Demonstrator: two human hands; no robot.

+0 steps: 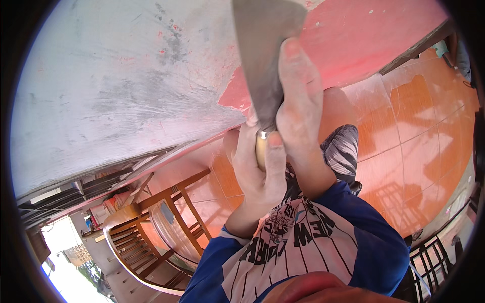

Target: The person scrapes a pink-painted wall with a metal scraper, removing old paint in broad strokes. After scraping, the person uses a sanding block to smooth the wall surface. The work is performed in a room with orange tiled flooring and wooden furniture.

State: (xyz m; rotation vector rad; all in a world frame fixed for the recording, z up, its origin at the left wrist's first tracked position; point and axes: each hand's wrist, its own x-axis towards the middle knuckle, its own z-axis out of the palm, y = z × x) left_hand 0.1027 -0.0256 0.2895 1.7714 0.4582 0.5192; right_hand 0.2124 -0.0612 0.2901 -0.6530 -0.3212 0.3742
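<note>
A putty knife (261,57) with a broad grey metal blade and a yellowish handle (260,151) is held up in front of the wall. My left hand (257,166) wraps around the handle, its thumb along the near side. Higher up, my right hand (301,94) grips the edge of the blade, with the thumb pointing towards its wide end. Pale dust coats both hands. Behind the blade, the wall (132,87) is grey-white and scuffed, with dark smears and red specks. Red-pink paint (360,41) covers its right part. Whether the blade touches the wall cannot be told.
Orange floor tiles (413,151), partly dusted white, lie below the wall. A wooden chair (151,242) stands at the lower left, near a louvred window (83,189). Black metal bars (432,261) are at the lower right. Part of a person (460,57) shows at the right rim.
</note>
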